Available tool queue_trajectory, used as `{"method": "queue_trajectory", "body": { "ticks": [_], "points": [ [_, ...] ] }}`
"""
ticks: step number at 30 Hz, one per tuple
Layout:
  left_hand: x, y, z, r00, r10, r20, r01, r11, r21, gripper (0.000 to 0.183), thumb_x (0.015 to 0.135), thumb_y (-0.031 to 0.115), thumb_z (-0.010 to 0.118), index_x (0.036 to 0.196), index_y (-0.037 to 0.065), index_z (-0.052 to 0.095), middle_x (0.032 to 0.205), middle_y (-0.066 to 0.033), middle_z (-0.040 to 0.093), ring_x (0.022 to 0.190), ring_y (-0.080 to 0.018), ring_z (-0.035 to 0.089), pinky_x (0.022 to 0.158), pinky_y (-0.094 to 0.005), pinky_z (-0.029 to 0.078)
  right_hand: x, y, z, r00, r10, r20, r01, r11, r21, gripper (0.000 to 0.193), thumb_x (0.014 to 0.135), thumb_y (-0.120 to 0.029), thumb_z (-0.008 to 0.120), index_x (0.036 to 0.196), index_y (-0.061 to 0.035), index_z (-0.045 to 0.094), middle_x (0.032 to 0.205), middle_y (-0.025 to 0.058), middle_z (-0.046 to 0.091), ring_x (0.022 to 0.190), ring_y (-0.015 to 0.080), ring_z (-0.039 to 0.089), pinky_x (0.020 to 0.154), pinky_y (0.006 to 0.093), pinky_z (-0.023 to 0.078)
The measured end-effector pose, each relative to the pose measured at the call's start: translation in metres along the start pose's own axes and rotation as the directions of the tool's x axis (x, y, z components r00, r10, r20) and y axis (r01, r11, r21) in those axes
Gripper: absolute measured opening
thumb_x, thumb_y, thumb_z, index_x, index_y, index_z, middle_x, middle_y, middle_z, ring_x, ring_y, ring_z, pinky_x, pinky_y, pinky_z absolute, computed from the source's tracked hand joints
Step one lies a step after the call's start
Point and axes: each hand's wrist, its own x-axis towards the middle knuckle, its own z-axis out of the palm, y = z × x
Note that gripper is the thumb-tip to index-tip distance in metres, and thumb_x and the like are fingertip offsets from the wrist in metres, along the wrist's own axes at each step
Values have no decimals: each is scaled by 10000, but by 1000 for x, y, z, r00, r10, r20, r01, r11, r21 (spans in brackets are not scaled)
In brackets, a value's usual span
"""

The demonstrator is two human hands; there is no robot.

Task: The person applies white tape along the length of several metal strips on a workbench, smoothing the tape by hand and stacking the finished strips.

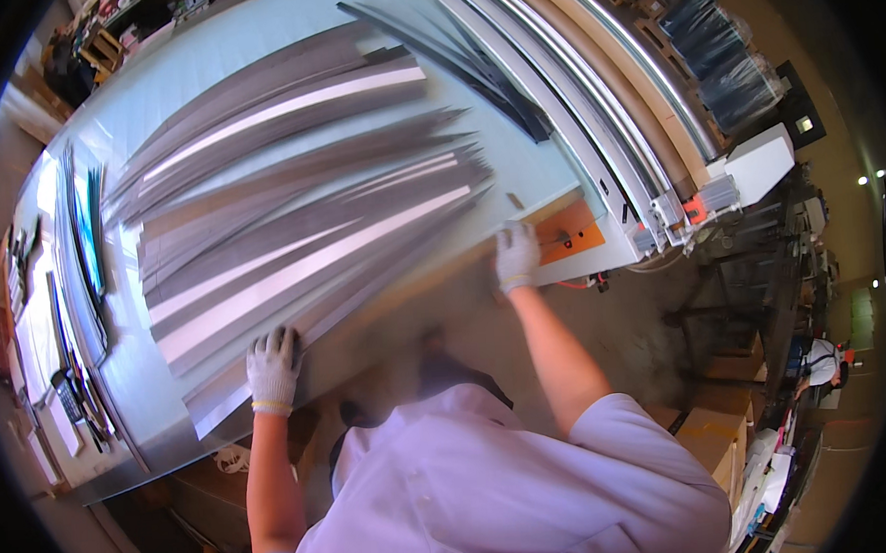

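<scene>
Many long grey strips, some with bright white faces, lie overlapping in a fanned layer on the pale table. My left hand, in a white knit glove with dark fingertips, is at the near left edge with its fingers bent over the nearest grey strip. My right hand, gloved too, is at the table's near right edge beside an orange plate. Its fingers are closed together; what lies under them is hidden. Motion smears the strips' right ends.
A long metal-railed machine beam crosses the table's right side, with a white end housing. Dark narrow bars lie beside it. More strips and a dark handheld device are at far left. Cardboard boxes and another person are at right.
</scene>
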Motion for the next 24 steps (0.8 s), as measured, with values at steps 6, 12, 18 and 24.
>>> {"method": "queue_trajectory", "body": {
  "ticks": [6,12,18,24],
  "points": [
    [47,4,-33,966,-60,-253,88,991,102,286,907,114,680,1190,135,711,1174,-74,710,1056,-333,652,993,-476,497,84,54,4,991,17,136,-18,1000,3,249,846,-199,772,1033,-51,703,1023,168,643,972,390,619,868,499,503],
    [180,5,-82,902,53,-429,38,979,202,256,959,132,644,1206,99,701,1222,-104,706,1104,-329,665,985,-455,500,91,71,12,991,-3,135,2,1000,9,215,790,-160,823,893,-29,688,942,154,628,914,387,603,814,491,488],
    [258,-52,-19,925,90,-370,0,971,238,358,945,112,593,1291,147,675,1283,-95,678,1163,-328,642,1032,-462,485,98,62,17,992,-7,130,8,1000,-3,352,765,-246,832,1005,-46,670,1079,159,640,1004,392,596,868,497,477],
    [270,-77,19,999,-34,1,33,988,149,713,831,243,793,1490,204,524,1540,-119,500,1381,-368,485,1148,-505,396,168,-69,45,864,-478,161,426,862,274,499,772,-211,809,1231,-107,645,1235,122,609,1133,355,571,976,468,453]
  ]
}}
